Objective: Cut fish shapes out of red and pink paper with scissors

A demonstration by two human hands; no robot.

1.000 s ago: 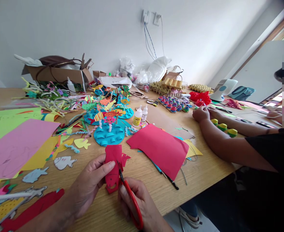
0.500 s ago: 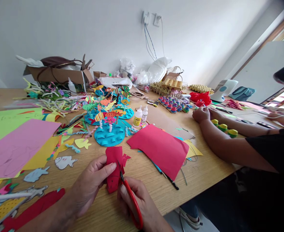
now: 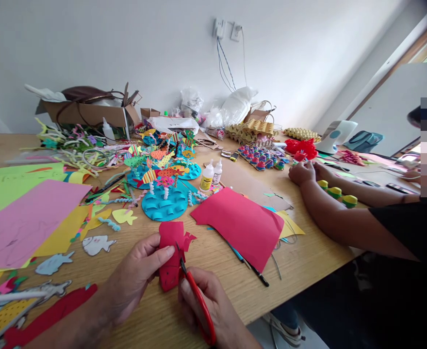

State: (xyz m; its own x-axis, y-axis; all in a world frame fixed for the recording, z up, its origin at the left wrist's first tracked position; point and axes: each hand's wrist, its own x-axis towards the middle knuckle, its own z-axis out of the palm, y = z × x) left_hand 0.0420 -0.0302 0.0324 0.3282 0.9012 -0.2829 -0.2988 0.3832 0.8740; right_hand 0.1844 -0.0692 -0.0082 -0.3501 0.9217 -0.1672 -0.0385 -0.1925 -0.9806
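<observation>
Pinched between the thumb and fingers of my left hand [image 3: 140, 271] is a small piece of red paper [image 3: 170, 237]. My right hand [image 3: 209, 300] is closed round the red handles of a pair of scissors [image 3: 202, 305]. Their dark blades lie against the right side of the piece, where a ragged red scrap hangs. Just beyond my hands stands a round blue base [image 3: 164, 206] with colourful paper fish on it. A larger red sheet [image 3: 242, 223] lies to the right. White [image 3: 97, 244] and yellow fish cutouts [image 3: 124, 216] lie left of my left hand.
Two glue bottles [image 3: 206, 175] stand behind the red sheet. A pink sheet [image 3: 35, 218] lies on the left. At the right, another person's hands [image 3: 303, 172] hold something red near egg-carton pieces [image 3: 334, 192]. A cardboard box [image 3: 86, 116] stands against the wall. The table edge [image 3: 293, 295] runs at lower right.
Almost nothing differs. My hands, the red paper and the scissors have barely moved, and the other person's hands stay in the same place.
</observation>
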